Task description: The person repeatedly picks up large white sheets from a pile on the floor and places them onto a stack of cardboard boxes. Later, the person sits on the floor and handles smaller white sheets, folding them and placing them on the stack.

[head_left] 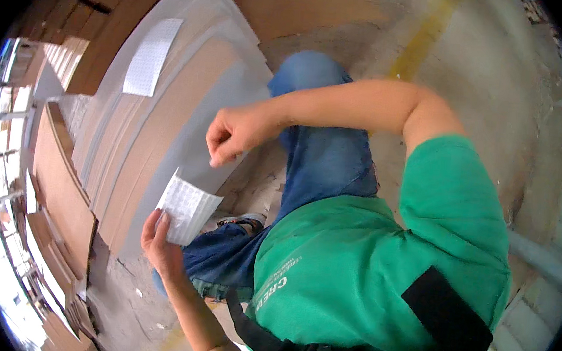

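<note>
White dotted sheet (187,209) is pinched only at its edge by the left hand (160,244), right hand (235,134) apparently fisted empty, so it could slip onto the leaning boards (166,120).

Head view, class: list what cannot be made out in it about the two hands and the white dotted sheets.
- Right hand: fist curled, so its fingers hide anything pinched in them.
- Small white dotted paper sheet in the left hand: its dots are too small and blurred to tell apart.
- Second white dotted sheet on the stacked grey and brown cardboard panels: fisheye bend blurs its surface.
</note>
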Demonstrator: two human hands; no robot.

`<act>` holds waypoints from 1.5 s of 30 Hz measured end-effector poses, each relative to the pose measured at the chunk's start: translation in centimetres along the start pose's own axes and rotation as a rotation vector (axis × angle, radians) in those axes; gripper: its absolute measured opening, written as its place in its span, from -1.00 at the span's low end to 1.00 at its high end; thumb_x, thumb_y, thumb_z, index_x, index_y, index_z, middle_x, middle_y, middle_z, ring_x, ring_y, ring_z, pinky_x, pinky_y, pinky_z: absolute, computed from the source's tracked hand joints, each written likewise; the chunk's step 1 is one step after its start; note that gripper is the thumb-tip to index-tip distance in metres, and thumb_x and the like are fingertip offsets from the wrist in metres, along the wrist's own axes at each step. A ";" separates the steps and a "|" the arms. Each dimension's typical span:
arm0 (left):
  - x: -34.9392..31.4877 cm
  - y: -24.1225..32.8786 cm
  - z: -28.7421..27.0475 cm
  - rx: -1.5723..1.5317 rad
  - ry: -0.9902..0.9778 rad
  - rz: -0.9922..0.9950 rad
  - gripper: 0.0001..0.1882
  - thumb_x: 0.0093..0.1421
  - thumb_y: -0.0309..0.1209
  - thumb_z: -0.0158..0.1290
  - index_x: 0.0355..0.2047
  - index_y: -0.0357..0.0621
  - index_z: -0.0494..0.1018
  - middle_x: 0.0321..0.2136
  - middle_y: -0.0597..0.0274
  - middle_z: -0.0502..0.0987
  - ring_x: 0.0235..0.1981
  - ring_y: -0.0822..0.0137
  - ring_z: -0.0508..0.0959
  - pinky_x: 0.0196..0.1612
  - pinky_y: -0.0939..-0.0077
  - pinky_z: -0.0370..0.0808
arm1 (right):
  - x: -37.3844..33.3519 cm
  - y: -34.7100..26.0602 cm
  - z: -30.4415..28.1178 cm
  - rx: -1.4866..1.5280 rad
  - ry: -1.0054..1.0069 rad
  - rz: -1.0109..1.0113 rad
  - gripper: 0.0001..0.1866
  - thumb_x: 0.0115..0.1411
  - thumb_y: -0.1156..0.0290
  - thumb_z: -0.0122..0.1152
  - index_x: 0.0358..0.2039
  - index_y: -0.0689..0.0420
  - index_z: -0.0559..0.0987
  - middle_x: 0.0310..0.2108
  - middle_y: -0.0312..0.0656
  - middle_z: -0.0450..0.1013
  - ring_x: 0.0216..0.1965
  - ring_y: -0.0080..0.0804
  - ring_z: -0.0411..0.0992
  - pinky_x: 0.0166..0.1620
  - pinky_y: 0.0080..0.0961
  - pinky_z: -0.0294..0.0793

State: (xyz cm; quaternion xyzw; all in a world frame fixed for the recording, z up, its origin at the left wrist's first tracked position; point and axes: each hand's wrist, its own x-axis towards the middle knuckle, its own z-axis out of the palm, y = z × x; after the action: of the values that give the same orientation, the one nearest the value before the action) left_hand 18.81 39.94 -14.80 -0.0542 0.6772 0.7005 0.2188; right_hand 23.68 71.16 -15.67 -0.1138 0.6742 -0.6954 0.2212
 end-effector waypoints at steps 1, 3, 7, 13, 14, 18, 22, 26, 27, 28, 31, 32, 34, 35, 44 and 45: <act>-0.1 0.2 0.2 0.017 0.010 0.005 -0.67 -0.03 -0.61 0.06 -0.19 -0.37 0.39 -0.27 0.06 0.46 -0.25 0.27 0.47 -0.15 0.47 0.40 | 0.4 -1.3 0.0 -0.009 0.070 -0.032 -0.83 0.06 0.32 0.17 -0.49 0.17 0.52 -0.57 -0.38 0.41 -0.49 -0.68 0.31 -0.39 -0.68 0.29; -0.5 0.5 1.0 0.025 -0.015 0.036 -0.65 -0.06 -0.63 0.07 -0.19 -0.38 0.38 -0.27 0.04 0.45 -0.24 0.26 0.46 -0.13 0.46 0.39 | 1.2 -2.5 0.0 0.033 0.240 -0.122 -0.85 0.05 0.34 0.16 -0.46 0.17 0.52 -0.54 -0.37 0.42 -0.47 -0.68 0.32 -0.36 -0.69 0.32; -1.0 1.1 4.4 0.186 -0.021 0.073 -0.52 -0.13 -0.55 0.16 -0.11 -0.31 0.39 -0.21 0.13 0.45 -0.19 0.32 0.43 -0.08 0.53 0.32 | 0.6 -1.5 0.3 -0.051 0.497 -0.227 -0.90 0.05 0.42 0.16 -0.43 0.17 0.52 -0.46 -0.37 0.42 -0.42 -0.68 0.33 -0.30 -0.72 0.34; -2.2 0.4 5.7 0.108 -0.104 0.076 -0.73 -0.13 -0.55 0.19 -0.34 -0.24 0.53 -0.36 0.21 0.51 -0.34 0.43 0.47 -0.22 0.59 0.40 | 0.0 -2.6 2.6 -0.251 0.511 -0.170 -0.92 0.03 0.51 0.15 -0.41 0.19 0.51 -0.46 -0.35 0.40 -0.40 -0.67 0.33 -0.33 -0.72 0.33; -2.4 0.3 5.8 0.104 -0.101 0.085 -0.75 -0.13 -0.55 0.19 -0.35 -0.24 0.53 -0.37 0.21 0.52 -0.34 0.43 0.47 -0.24 0.60 0.40 | -0.1 -2.8 3.1 -0.306 0.511 -0.181 -0.91 0.02 0.52 0.15 -0.41 0.20 0.50 -0.46 -0.34 0.40 -0.41 -0.65 0.33 -0.34 -0.72 0.33; -2.4 -0.1 4.8 0.066 -0.077 0.029 -0.75 -0.14 -0.59 0.19 -0.36 -0.23 0.53 -0.38 0.19 0.51 -0.43 0.41 0.51 -0.34 0.59 0.48 | 1.1 -3.8 4.4 -0.564 0.394 -0.341 -0.87 -0.03 0.53 0.14 -0.40 0.20 0.51 -0.49 -0.21 0.41 -0.44 -0.40 0.38 -0.36 -0.54 0.38; -2.8 0.2 4.8 0.051 -0.067 0.039 -0.74 -0.13 -0.59 0.18 -0.35 -0.24 0.52 -0.42 0.19 0.52 -0.42 0.44 0.51 -0.34 0.62 0.48 | 2.5 -3.8 5.7 -0.804 0.295 -0.535 -0.82 -0.09 0.61 0.17 -0.39 0.22 0.49 -0.42 -0.16 0.41 -0.37 -0.28 0.38 -0.34 -0.47 0.40; -2.7 0.1 4.8 0.096 -0.058 0.091 -0.75 -0.12 -0.60 0.17 -0.34 -0.26 0.51 -0.43 0.20 0.53 -0.43 0.46 0.50 -0.33 0.63 0.48 | 3.6 -4.0 7.2 -0.958 0.225 -0.555 -0.82 -0.11 0.58 0.18 -0.41 0.22 0.49 -0.43 -0.18 0.41 -0.38 -0.27 0.38 -0.36 -0.43 0.41; -2.7 0.1 4.7 0.101 -0.057 0.096 -0.75 -0.11 -0.60 0.17 -0.34 -0.27 0.51 -0.43 0.21 0.52 -0.42 0.47 0.50 -0.33 0.63 0.48 | 3.8 -4.0 7.2 -0.977 0.220 -0.545 -0.84 -0.09 0.56 0.15 -0.41 0.22 0.50 -0.44 -0.17 0.41 -0.37 -0.26 0.38 -0.34 -0.42 0.41; -2.7 0.0 4.5 0.106 -0.057 0.102 -0.75 -0.11 -0.60 0.17 -0.34 -0.27 0.51 -0.43 0.21 0.52 -0.42 0.47 0.50 -0.33 0.63 0.47 | 4.0 -4.0 7.2 -0.995 0.216 -0.534 -0.85 -0.08 0.53 0.13 -0.42 0.21 0.50 -0.44 -0.17 0.41 -0.36 -0.26 0.38 -0.33 -0.41 0.41; -2.8 -0.4 4.0 0.127 -0.035 0.119 -0.75 -0.11 -0.60 0.17 -0.33 -0.26 0.51 -0.43 0.21 0.52 -0.42 0.48 0.50 -0.33 0.64 0.47 | 4.2 -3.9 6.9 -1.004 0.173 -0.488 -0.86 -0.06 0.51 0.10 -0.42 0.20 0.50 -0.45 -0.18 0.41 -0.35 -0.26 0.38 -0.32 -0.39 0.42; -2.8 -0.4 4.0 0.124 -0.039 0.121 -0.75 -0.11 -0.60 0.17 -0.34 -0.26 0.51 -0.44 0.21 0.52 -0.43 0.48 0.50 -0.33 0.64 0.47 | 4.2 -3.8 6.9 -0.999 0.155 -0.471 -0.87 -0.06 0.50 0.10 -0.43 0.19 0.51 -0.45 -0.18 0.41 -0.35 -0.26 0.38 -0.32 -0.38 0.42; -2.7 -0.4 4.0 0.118 -0.056 0.125 -0.75 -0.11 -0.61 0.16 -0.34 -0.26 0.52 -0.44 0.21 0.52 -0.44 0.48 0.50 -0.34 0.64 0.47 | 4.3 -3.3 6.9 -1.010 0.146 -0.480 -0.87 -0.06 0.50 0.09 -0.43 0.18 0.51 -0.45 -0.18 0.41 -0.35 -0.26 0.38 -0.32 -0.38 0.42; -2.7 -0.4 4.0 0.109 -0.059 0.109 -0.76 -0.11 -0.61 0.15 -0.34 -0.26 0.52 -0.45 0.21 0.52 -0.44 0.48 0.50 -0.35 0.64 0.47 | 4.3 -3.1 7.0 -1.016 0.143 -0.484 -0.87 -0.06 0.50 0.09 -0.44 0.18 0.51 -0.46 -0.19 0.41 -0.35 -0.26 0.38 -0.32 -0.38 0.42; -2.1 -0.7 1.8 0.150 -0.072 0.027 -0.74 -0.10 -0.58 0.14 -0.32 -0.29 0.50 -0.46 0.16 0.53 -0.48 0.47 0.50 -0.40 0.64 0.47 | 5.5 -2.2 8.8 -1.095 0.168 -0.530 -0.82 -0.14 0.51 0.08 -0.42 0.17 0.50 -0.47 -0.23 0.39 -0.38 -0.32 0.36 -0.37 -0.45 0.44; -2.0 -0.7 1.5 0.126 -0.070 -0.008 -0.73 -0.10 -0.58 0.14 -0.31 -0.30 0.50 -0.45 0.15 0.53 -0.49 0.46 0.50 -0.40 0.64 0.47 | 5.5 -1.9 9.1 -1.110 0.186 -0.564 -0.81 -0.15 0.53 0.10 -0.43 0.17 0.50 -0.46 -0.22 0.39 -0.38 -0.32 0.37 -0.38 -0.46 0.44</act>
State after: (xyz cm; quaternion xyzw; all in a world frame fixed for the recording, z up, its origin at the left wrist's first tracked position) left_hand 21.21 40.95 -14.58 -0.0183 0.7115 0.6572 0.2482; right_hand 22.73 60.54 -13.98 -0.3241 0.8951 -0.2806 -0.1224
